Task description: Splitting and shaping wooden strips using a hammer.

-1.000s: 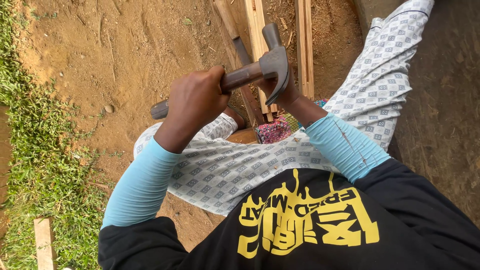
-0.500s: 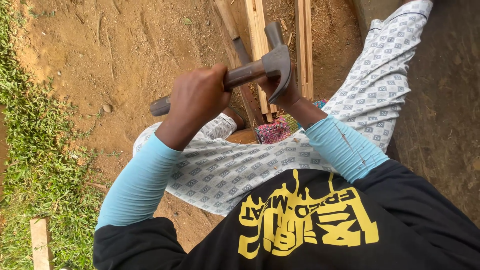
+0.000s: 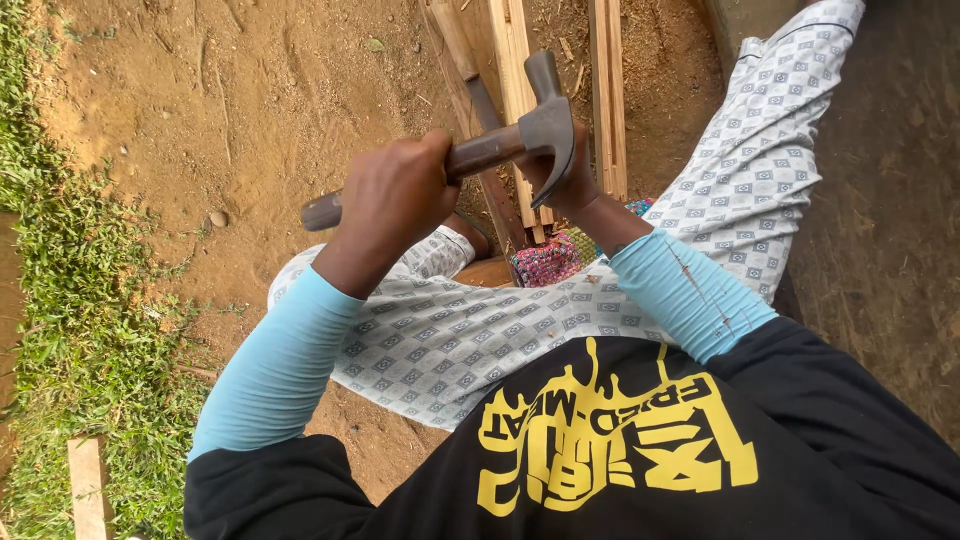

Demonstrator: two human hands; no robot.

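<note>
A: What is the left hand (image 3: 395,195) doing?

B: It is closed tight around the handle of a claw hammer (image 3: 480,145). The hammer is lifted up, with its metal head over the wooden strips (image 3: 515,80).

A: And the right hand (image 3: 560,180)?

B: It sits just behind the hammer head, down by the strips. The hammer hides most of it, so I cannot tell how far it is open or what it has.

A: Where are the strips?

B: They lie on the brown dirt (image 3: 250,110), running away from the person's knees.

A: Anything else?

B: Green grass (image 3: 70,330) is on the left, with 1 small wood block (image 3: 88,480) in it. A bright patterned cloth (image 3: 548,260) peeks out near the lap.
</note>
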